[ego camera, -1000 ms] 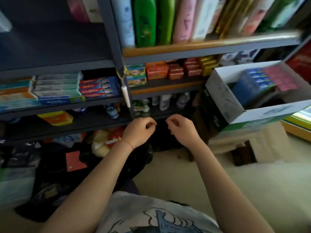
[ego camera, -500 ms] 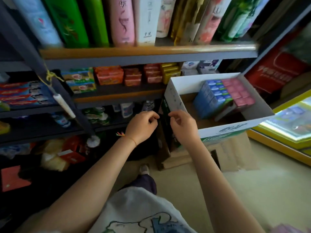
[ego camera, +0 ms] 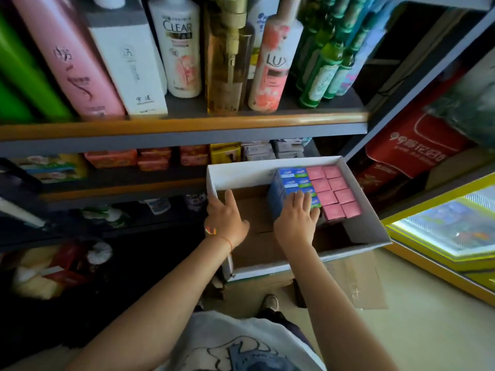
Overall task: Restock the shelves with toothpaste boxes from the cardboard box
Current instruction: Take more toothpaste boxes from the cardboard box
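Observation:
An open white cardboard box (ego camera: 359, 231) stands in front of the shelves, right of centre. Blue toothpaste boxes (ego camera: 290, 180) and pink toothpaste boxes (ego camera: 336, 192) stand on end in its far right corner. My right hand (ego camera: 297, 219) lies over the tops of the blue boxes with its fingers spread. My left hand (ego camera: 227, 220) is at the box's left wall, thumb on the rim and fingers inside over the bare brown bottom. Neither hand holds a box.
Tall shampoo bottles (ego camera: 182, 49) fill the upper shelf (ego camera: 187, 124). Soap packs (ego camera: 160, 158) sit on the shelf behind the box. A lit yellow-framed display case (ego camera: 450, 231) stands to the right. Flat cardboard (ego camera: 356, 279) lies on the floor.
My view has swung right and closer to the cardboard box. Both hands went from loosely curled in front of the box to reaching into it, the right onto the blue boxes.

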The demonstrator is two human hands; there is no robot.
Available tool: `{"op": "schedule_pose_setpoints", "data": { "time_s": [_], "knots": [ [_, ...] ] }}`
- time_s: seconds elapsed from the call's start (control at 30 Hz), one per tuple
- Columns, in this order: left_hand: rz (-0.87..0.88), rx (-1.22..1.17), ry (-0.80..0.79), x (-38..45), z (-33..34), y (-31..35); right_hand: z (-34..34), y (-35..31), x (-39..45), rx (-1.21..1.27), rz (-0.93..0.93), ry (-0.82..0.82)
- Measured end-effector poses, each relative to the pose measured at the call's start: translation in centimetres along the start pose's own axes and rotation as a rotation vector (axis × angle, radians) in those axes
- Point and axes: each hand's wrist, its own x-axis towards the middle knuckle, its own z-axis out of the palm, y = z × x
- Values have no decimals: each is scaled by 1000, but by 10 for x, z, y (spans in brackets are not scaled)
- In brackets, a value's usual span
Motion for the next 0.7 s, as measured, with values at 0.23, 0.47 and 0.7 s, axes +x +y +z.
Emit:
{"op": "schedule_pose_setpoints", "data": {
  "time_s": [0.23, 0.47, 0.7],
  "knots": [
    [-177, 179, 216, -3, 23, 42, 9, 66, 43, -119, -334, -146],
    [-34, 94, 217, -26, 74, 103, 5, 109, 60, -125, -685, -75],
    [-111, 38, 191, -39, 82, 114, 15, 115, 70, -159, -833, 10]
  ]
}}
